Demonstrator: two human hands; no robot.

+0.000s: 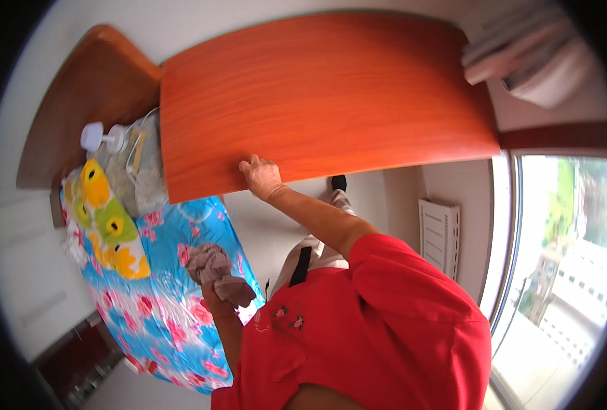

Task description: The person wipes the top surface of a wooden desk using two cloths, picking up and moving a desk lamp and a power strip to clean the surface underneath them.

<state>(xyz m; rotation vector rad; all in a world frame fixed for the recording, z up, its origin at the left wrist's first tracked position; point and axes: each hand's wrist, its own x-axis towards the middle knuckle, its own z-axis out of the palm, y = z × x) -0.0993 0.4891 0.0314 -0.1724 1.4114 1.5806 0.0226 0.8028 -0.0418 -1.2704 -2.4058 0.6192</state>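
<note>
My left hand (218, 300) holds a crumpled brown cloth (208, 264) above a bed with a blue floral sheet (162, 307). My right hand (263, 177) touches the near edge of a reddish-orange wooden board or tabletop (329, 97). Its fingers look bent, but whether they close round the edge is not clear. The part of the left hand beneath the cloth is hidden.
A yellow-and-green patterned cloth (111, 223), a clear plastic bag (149, 171) and a white lamp-like object (92, 136) lie by the brown headboard (85, 107). A white radiator (438, 236) stands right, beside a window (554, 256). Blurred fabric-like items (539, 61) are at upper right.
</note>
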